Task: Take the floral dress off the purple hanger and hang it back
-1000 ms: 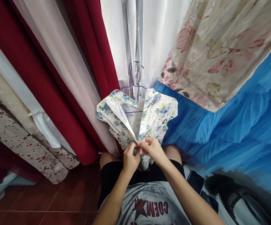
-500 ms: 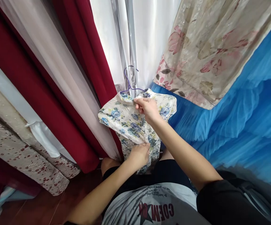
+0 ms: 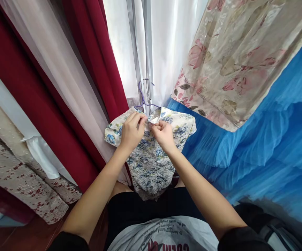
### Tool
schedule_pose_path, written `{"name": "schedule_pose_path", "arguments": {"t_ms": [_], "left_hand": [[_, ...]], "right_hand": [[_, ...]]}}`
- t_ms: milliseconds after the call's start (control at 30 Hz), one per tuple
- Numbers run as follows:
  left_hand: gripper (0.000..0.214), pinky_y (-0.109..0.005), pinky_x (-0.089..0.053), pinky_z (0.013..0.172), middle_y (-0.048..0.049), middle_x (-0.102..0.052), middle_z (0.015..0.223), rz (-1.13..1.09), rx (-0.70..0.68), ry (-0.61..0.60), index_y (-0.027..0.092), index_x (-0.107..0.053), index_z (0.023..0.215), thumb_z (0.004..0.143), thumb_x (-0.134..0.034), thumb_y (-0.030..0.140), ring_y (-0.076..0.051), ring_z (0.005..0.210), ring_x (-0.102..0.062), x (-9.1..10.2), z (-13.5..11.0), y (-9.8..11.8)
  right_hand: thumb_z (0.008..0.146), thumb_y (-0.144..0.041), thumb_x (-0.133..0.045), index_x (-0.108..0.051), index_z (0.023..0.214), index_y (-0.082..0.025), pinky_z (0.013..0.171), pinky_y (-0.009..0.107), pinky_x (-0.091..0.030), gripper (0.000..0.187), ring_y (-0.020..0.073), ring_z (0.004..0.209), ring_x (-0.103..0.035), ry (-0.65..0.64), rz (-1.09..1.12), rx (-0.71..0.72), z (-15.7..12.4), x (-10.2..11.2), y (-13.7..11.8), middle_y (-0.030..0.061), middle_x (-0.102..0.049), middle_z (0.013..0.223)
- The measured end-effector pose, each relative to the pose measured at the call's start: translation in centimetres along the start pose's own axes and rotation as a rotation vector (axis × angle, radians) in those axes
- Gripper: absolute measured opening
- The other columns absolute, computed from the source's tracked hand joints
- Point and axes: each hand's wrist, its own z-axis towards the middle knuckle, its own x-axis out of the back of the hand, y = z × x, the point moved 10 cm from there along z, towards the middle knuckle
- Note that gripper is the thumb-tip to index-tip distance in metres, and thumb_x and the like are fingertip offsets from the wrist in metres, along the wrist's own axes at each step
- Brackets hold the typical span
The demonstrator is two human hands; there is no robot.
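A short-sleeved white blouse with blue flowers hangs in front of me on a purple hanger. My left hand pinches the blouse's neckline at its front, left of the middle. Close beside it, my right hand grips the other side of the front opening, just under the collar. The fingertips of both hands nearly meet, and the small bit of cloth between them is partly hidden. Below the hands the blouse's lower end hangs over my lap.
Dark red curtains and a pale pink cloth hang on the left. A beige floral garment hangs at the right over a blue ruffled fabric. Behind the hanger are grey straps and white cloth.
My left hand has moved up from the lower front of the blouse to the neckline. My right hand stays near the collar, slightly lower. The blouse front now hangs straighter.
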Motion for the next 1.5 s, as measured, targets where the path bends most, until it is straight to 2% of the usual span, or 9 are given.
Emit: {"name": "schedule_pose_path", "arguments": {"t_ms": [133,300,433,633,767,967,1100,1267,1500], "left_hand": [[0.027,-0.025,-0.048,0.078,-0.0029,-0.067,0.085,-0.112,0.172,0.299,0.016,-0.067,0.092,0.102,-0.055,0.038,-0.015,0.082,-0.062,4.7,-0.5,-4.6],[0.022,-0.019,-0.046,0.075,0.0028,-0.057,0.074,-0.373,0.658,0.761,0.015,-0.058,0.080,0.099,-0.056,0.027,-0.009,0.070,-0.056,11.0,-6.2,-16.9],[0.033,-0.020,-0.048,0.075,0.0054,-0.047,0.061,-0.738,1.246,0.888,0.018,-0.044,0.070,0.102,-0.039,0.009,-0.008,0.059,-0.051,6.6,-15.0,-22.8],[0.026,-0.027,-0.052,0.066,-0.0042,-0.063,0.066,-1.006,1.494,0.510,0.014,-0.060,0.076,0.097,-0.046,0.009,-0.014,0.059,-0.060,-2.8,-21.8,-18.5],[0.011,-0.024,-0.053,0.065,-0.0037,-0.068,0.076,-1.197,1.378,0.330,0.014,-0.067,0.085,0.093,-0.063,0.020,-0.013,0.065,-0.064,-4.8,-20.2,-13.6],[0.027,-0.023,-0.055,0.071,-0.0025,-0.066,0.074,-1.066,0.866,-0.286,0.014,-0.071,0.089,0.090,-0.074,0.040,-0.013,0.070,-0.063,-7.5,-13.7,-0.6],[0.032,-0.027,-0.054,0.069,-0.0061,-0.068,0.080,-1.009,0.707,-0.444,0.015,-0.071,0.092,0.094,-0.065,0.047,-0.018,0.075,-0.066,-9.5,-12.5,5.3],[0.055,-0.040,-0.044,0.110,-0.0118,-0.067,0.127,-0.804,0.566,-0.472,0.024,-0.062,0.138,0.088,-0.074,0.042,-0.029,0.126,-0.059,-9.2,-13.3,4.0],[0.047,-0.037,-0.053,0.091,-0.0085,-0.075,0.108,-0.778,0.697,-1.174,0.020,-0.074,0.115,0.090,-0.065,0.059,-0.028,0.100,-0.069,-11.0,-25.6,2.8]], "right_hand": [[0.077,-0.039,-0.066,-0.055,0.069,-0.021,0.046,0.025,-0.022,0.023,0.0089,0.043,-0.033,-0.008,-0.130,-0.066,-0.6,0.4,3.7,-0.0067,-0.045,0.048],[0.081,-0.039,-0.066,-0.057,0.071,-0.020,0.048,0.025,-0.026,0.023,0.0105,0.045,-0.038,-0.138,-0.229,-0.073,-4.1,0.7,4.4,-0.0048,-0.049,0.051],[0.083,-0.035,-0.064,-0.056,0.072,-0.021,0.050,0.025,-0.031,0.020,0.0122,0.048,-0.046,-0.200,-0.291,-0.077,-6.3,0.7,4.4,-0.0027,-0.055,0.054],[0.078,-0.034,-0.063,-0.053,0.066,-0.021,0.048,0.024,-0.027,0.020,0.0105,0.045,-0.038,-0.047,-0.259,-0.212,-8.0,6.8,9.6,-0.0057,-0.048,0.049],[0.076,-0.031,-0.064,-0.053,0.062,-0.020,0.049,0.024,-0.031,0.021,0.0118,0.047,-0.044,-0.141,-0.308,-0.357,-10.6,11.0,14.1,-0.0047,-0.052,0.048],[0.061,-0.028,-0.089,-0.075,0.107,-0.019,0.078,0.035,-0.055,0.049,0.0244,0.088,-0.068,-0.633,-0.308,-0.328,-16.4,6.7,12.3,0.0065,-0.075,0.101],[0.084,-0.037,-0.076,-0.070,0.119,-0.022,0.104,0.046,-0.049,0.039,0.0294,0.114,-0.064,-0.474,-0.088,-0.217,-16.4,3.6,7.4,0.0093,-0.073,0.111],[0.082,-0.052,-0.075,-0.072,0.102,-0.020,0.092,0.043,-0.055,0.037,0.0271,0.092,-0.070,-0.369,0.191,-0.520,-17.0,3.7,6.8,0.0082,-0.075,0.096],[0.068,-0.045,-0.086,-0.074,0.084,-0.016,0.067,0.034,-0.057,0.036,0.0212,0.065,-0.068,-0.444,0.261,-0.756,-16.8,8.4,5.1,0.0068,-0.074,0.075]]}}
